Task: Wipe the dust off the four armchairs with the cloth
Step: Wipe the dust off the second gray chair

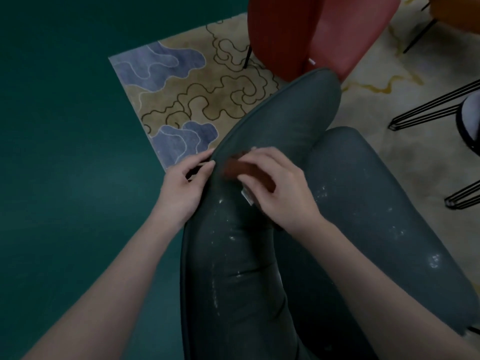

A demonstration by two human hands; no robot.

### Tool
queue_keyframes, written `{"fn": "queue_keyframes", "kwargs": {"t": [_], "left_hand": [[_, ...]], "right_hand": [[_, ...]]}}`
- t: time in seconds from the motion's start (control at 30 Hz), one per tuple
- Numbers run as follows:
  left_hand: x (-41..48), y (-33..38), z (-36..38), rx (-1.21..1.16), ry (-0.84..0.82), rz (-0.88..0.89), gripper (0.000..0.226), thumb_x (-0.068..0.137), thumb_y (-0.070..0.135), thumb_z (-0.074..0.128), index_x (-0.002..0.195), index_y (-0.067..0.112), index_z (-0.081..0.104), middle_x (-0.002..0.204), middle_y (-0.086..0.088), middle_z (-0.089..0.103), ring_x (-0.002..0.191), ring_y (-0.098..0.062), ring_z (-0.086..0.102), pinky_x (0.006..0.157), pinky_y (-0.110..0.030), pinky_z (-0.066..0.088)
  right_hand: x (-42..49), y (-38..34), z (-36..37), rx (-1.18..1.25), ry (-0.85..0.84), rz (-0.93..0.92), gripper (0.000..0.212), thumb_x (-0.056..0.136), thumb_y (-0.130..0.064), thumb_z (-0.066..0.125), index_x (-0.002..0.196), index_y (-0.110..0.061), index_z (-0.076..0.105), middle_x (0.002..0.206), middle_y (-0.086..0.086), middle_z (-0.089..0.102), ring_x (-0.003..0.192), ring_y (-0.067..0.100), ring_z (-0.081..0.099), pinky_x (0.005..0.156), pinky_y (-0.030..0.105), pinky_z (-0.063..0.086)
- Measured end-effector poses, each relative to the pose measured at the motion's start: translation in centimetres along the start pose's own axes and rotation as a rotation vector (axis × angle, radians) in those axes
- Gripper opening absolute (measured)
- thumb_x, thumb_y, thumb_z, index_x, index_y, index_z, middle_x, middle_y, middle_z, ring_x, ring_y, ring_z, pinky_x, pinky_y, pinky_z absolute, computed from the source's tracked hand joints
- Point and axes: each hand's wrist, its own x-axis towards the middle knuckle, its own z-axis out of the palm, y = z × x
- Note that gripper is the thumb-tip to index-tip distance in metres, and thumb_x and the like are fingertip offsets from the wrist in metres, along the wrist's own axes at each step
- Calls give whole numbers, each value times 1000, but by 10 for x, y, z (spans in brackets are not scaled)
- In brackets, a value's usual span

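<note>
Closest to the camera, two bare forearms are reaching down over the grey armchair (pixel 259 268), which is showing white dust specks (pixel 435 261) all over its backrest and seat. The left hand (pixel 185 181) is gripping the piped top edge of the backrest, fingers curling over the rim. Just beside it, the right hand (pixel 275 188) is holding the cloth (pixel 239 167), a reddish-brown one, with bent fingers closing over it and pressing it against the inner face of the backrest near that top edge. A small white tag (pixel 248 197) is poking out from under the right hand, too blurry to read.

Beyond the chair, a beige rug (pixel 181 81) with blue cloud shapes and dark squiggly lines is lying on the dark teal floor (pixel 65 152). A red armchair (pixel 311 29) is standing on the rug right behind the grey one, with its own little white label (pixel 311 61), also unreadable. Off to the right, black wire legs (pixel 428 110) are showing, and an orange chair (pixel 454 11) is peeking in at the far corner.
</note>
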Motion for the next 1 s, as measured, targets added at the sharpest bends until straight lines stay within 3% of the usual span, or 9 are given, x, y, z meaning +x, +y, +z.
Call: {"fn": "queue_keyframes", "kwargs": {"t": [0.07, 0.2, 0.33, 0.53, 0.67, 0.77, 0.9, 1.0], "left_hand": [[0, -1, 1, 23, 4, 9, 30, 98, 14, 57, 127, 15, 66, 122, 0, 68, 113, -10, 62, 99, -19, 47], [4, 0, 1, 55, 18, 18, 25, 97, 12, 59, 120, 19, 67, 117, 0, 69, 107, -9, 64, 95, -23, 49], [13, 13, 7, 106, 3, 26, 24, 99, 18, 57, 120, 26, 64, 112, 7, 66, 97, 4, 60, 80, -7, 45], [39, 29, 27, 284, -54, 70, 41, 98, 35, 57, 136, 21, 57, 131, 0, 59, 118, -14, 56, 104, -37, 45], [38, 29, 30, 414, -41, 154, 39, 99, 30, 56, 137, 20, 54, 128, 9, 53, 122, -16, 51, 107, -35, 40], [37, 28, 30, 422, -18, 181, 38, 98, 26, 58, 136, 19, 56, 123, 12, 51, 117, -10, 51, 102, -25, 38], [38, 27, 30, 409, -14, 199, 35, 97, 23, 59, 132, 21, 58, 120, 12, 54, 110, -3, 51, 97, -19, 38], [37, 27, 30, 402, -19, 192, 36, 97, 24, 59, 133, 21, 57, 121, 12, 54, 109, 2, 49, 96, -11, 37]], "right_hand": [[-6, -1, 9, 2, 135, 21, 23, 93, -17, 64, 110, -3, 67, 112, 8, 63, 113, 19, 58, 99, 35, 47], [-30, -11, 21, 90, 190, -5, 21, 93, -16, 63, 106, 0, 68, 108, 9, 64, 108, 20, 61, 99, 28, 46], [-17, 6, 17, 83, 362, 102, 21, 91, -11, 65, 110, 0, 68, 112, 10, 63, 111, 19, 59, 101, 25, 44], [-10, 30, 26, 119, 572, 297, 18, 93, -7, 63, 111, -5, 66, 112, 5, 61, 110, 16, 57, 98, 19, 43], [-8, 33, 27, 137, 627, 359, 17, 94, -7, 62, 111, -5, 66, 110, 4, 61, 106, 12, 57, 95, 18, 43], [1, 32, 25, 105, 578, 346, 20, 94, -12, 63, 112, -4, 66, 112, 5, 61, 104, 12, 57, 93, 16, 43], [4, 32, 19, 65, 365, 119, 22, 93, -13, 64, 113, -2, 66, 116, 10, 61, 109, 24, 58, 96, 37, 48], [-7, 36, 19, 74, 296, 6, 22, 92, -11, 66, 112, -1, 67, 116, 12, 63, 111, 28, 59, 98, 41, 47]]}}
